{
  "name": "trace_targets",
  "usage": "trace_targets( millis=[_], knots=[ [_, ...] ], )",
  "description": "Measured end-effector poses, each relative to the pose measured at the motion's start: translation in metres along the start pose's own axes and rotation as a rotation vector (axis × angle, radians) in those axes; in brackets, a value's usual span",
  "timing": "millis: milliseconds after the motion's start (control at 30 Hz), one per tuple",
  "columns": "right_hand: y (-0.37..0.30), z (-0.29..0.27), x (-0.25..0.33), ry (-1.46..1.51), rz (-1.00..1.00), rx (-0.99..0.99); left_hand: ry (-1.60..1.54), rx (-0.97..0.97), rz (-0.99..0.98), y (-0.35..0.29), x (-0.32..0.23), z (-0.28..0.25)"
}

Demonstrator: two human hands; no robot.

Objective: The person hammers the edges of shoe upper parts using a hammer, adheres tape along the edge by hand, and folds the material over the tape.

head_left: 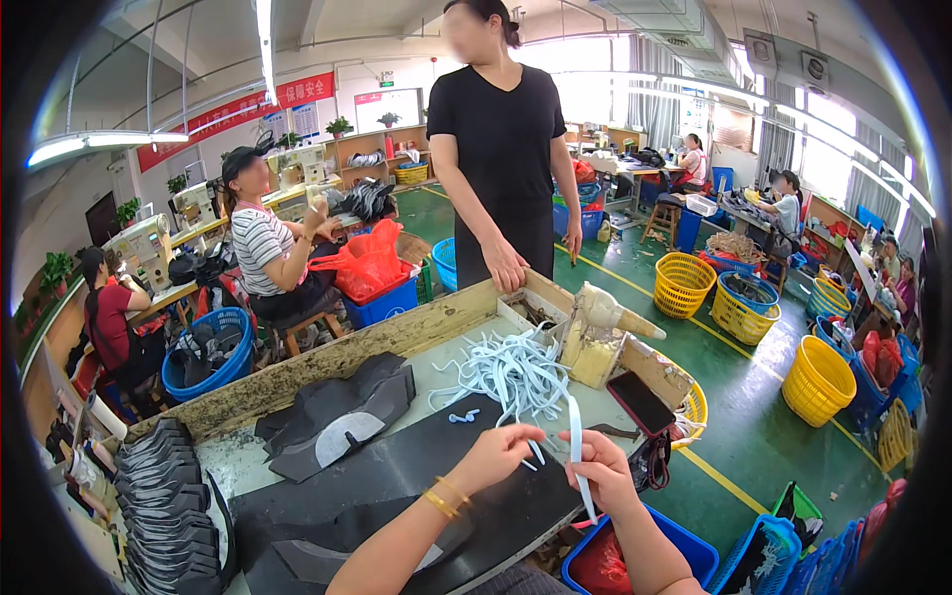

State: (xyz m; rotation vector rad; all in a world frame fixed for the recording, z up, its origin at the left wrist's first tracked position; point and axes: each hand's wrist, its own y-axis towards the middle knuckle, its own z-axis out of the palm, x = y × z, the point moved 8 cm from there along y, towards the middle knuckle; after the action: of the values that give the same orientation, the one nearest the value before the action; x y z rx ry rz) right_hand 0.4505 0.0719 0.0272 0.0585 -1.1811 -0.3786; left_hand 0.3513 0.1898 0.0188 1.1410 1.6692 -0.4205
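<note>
My left hand (501, 458), with gold bangles at the wrist, pinches a thin light blue strip (535, 452) over the table. Beside it, my right hand (603, 474) grips a wider light blue strip (575, 436), held upright, with a pinkish lower end. Whether both are parts of one strip I cannot tell. Just beyond my hands lies a tangled heap of light blue strips (496, 369). A small light blue piece (463, 416) rests left of the heap. Dark cut pieces (342, 412), one with a grey patch, lie farther left.
A wooden ledge (297, 359) borders the table; a person in black (501, 149) stands behind it. A yellowish cone-shaped tool (605, 322) and a phone (642, 402) are at right. Stacked dark pieces (169, 506) stand left. A blue bin (684, 540) is below right.
</note>
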Motion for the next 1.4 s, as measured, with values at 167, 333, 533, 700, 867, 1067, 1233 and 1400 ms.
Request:
trace_targets(
  millis=[167, 333, 533, 700, 867, 1067, 1233, 1400],
  knots=[
    [-0.017, 0.010, -0.028, -0.034, 0.235, 0.160, -0.747, 0.104, -0.248, -0.052, -0.030, 0.018],
    [-0.030, 0.040, -0.035, -0.132, 0.297, 0.456, -0.859, -0.229, -0.255, -0.079, -0.054, 0.003],
    [-0.033, 0.036, -0.041, -0.115, 0.308, 0.513, -0.792, -0.420, -0.133, -0.090, -0.043, -0.021],
    [-0.041, 0.034, -0.050, -0.105, 0.389, 0.567, -0.783, -0.476, -0.197, -0.106, -0.036, -0.027],
    [-0.050, 0.044, -0.055, 0.016, 0.426, 0.622, -0.748, -0.542, -0.245, -0.136, -0.036, -0.032],
    [-0.061, 0.062, -0.054, 0.231, 0.421, 0.693, -0.527, -0.586, -0.291, -0.173, -0.029, -0.041],
    [-0.064, 0.061, -0.050, 0.491, 0.524, 0.580, -0.581, -0.693, -0.292, -0.190, -0.037, -0.050],
    [0.041, 0.010, 0.088, 0.507, -0.122, 0.135, 0.135, -0.701, -0.213, -0.243, -0.037, -0.064]
  ],
)
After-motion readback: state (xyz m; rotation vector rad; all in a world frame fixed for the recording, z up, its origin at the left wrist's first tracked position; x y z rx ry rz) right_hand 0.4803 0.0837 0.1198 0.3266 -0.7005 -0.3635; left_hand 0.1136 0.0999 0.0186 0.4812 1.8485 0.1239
